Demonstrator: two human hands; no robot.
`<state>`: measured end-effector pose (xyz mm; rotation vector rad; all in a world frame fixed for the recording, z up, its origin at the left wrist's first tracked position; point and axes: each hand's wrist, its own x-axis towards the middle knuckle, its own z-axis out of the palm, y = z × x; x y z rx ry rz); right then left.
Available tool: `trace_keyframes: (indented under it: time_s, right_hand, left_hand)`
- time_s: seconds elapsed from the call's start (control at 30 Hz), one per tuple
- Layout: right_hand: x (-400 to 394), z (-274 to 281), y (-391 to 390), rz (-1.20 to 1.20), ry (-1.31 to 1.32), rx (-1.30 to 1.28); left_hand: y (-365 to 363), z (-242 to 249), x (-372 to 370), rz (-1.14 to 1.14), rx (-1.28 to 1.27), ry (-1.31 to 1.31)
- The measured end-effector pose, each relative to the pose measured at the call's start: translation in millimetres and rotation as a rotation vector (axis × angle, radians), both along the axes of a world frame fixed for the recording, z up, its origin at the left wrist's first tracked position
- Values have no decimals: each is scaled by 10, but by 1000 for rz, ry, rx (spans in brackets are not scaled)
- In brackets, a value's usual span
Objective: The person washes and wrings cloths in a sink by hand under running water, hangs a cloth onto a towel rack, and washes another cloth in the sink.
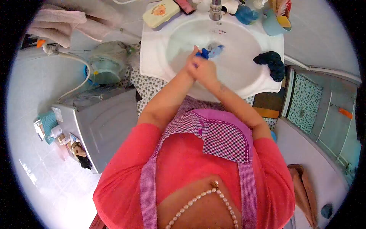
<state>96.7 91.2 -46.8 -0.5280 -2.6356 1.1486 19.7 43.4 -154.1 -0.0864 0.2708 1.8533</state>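
Both hands meet over the white sink basin (244, 72). A small blue cloth (206, 53), dark blue with a lighter blue part, is bunched between them and hangs toward the drain side. My left hand (193, 64) is closed around the near end of the cloth. Pressed against it, my right hand (206, 73) is also closed on the cloth and covers part of it. Fine finger detail is too small to make out. A dark, crumpled cloth (273, 65) lies on the right rim, apart from both hands.
The metal faucet (215, 11) rises behind the basin. A yellow soap box (161, 14) sits on the back left corner, and a light blue cup (275, 26) with combs stands back right. To the left is a grey appliance (106, 128); pink towels (61, 26) hang above.
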Motion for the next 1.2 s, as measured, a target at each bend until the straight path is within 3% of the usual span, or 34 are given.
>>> trace_keyframes:
  time_s: [0.03, 0.1, 0.17, 0.2, 0.27, 0.33, 0.37, 0.43, 0.57, 0.6, 0.7, 0.8, 0.87, 0.97, 1.0, 1.07, 1.17, 1.2]
  right_hand:
    - [-82, -54, 142, -107, -85, -5]
    - [-326, -165, 635, -322, -253, -4]
    - [-263, -226, 462, -248, -179, 91]
    - [-217, -238, 433, -203, -149, 152]
    - [-239, -321, 517, -240, -210, 158]
    - [-276, -466, 638, -278, -270, 146]
    - [-268, -539, 684, -297, -303, 136]
    - [-237, -545, 790, -337, -360, 129]
    - [-82, -525, 977, -432, -103, -103]
    - [-4, -597, 1016, -284, 23, 38]
    - [136, -790, 1068, -17, -2, -200]
    - [261, -699, 1063, -12, 156, -82]
    - [263, -658, 1065, -42, 129, -326]
    - [170, -523, 1103, -127, 113, -586]
    - [115, -464, 1096, -160, 111, -657]
    - [59, -327, 929, -26, 121, -405]
    - [45, -51, 492, 100, 83, -175]
    - [79, 26, 302, 191, 157, -100]
  left_hand:
    - [-16, -197, -3, -59, 249, -21]
    - [192, 274, 237, 167, -505, 204]
    - [259, 87, 175, 193, -555, -53]
    - [215, 528, 190, 202, -518, -62]
    - [-25, 321, 9, 45, -252, -72]
    - [-32, 147, -23, -43, -430, -34]
    - [11, 124, 63, 17, -517, -5]
    - [179, 504, 216, 139, -673, 60]
    - [158, 644, 82, 155, -622, -93]
    - [123, 726, 37, 110, -586, -70]
    - [48, 896, 3, 24, -530, 21]
    - [42, 869, -88, 39, -568, 217]
    - [-32, 658, -141, 25, -603, 416]
    - [-83, 517, -163, 110, -879, 502]
    - [-71, 602, -143, 62, -871, 361]
    - [-56, 863, -38, -41, -846, 75]
    - [0, 840, 16, 16, -476, 15]
    - [-2, 752, -20, 23, -563, 47]
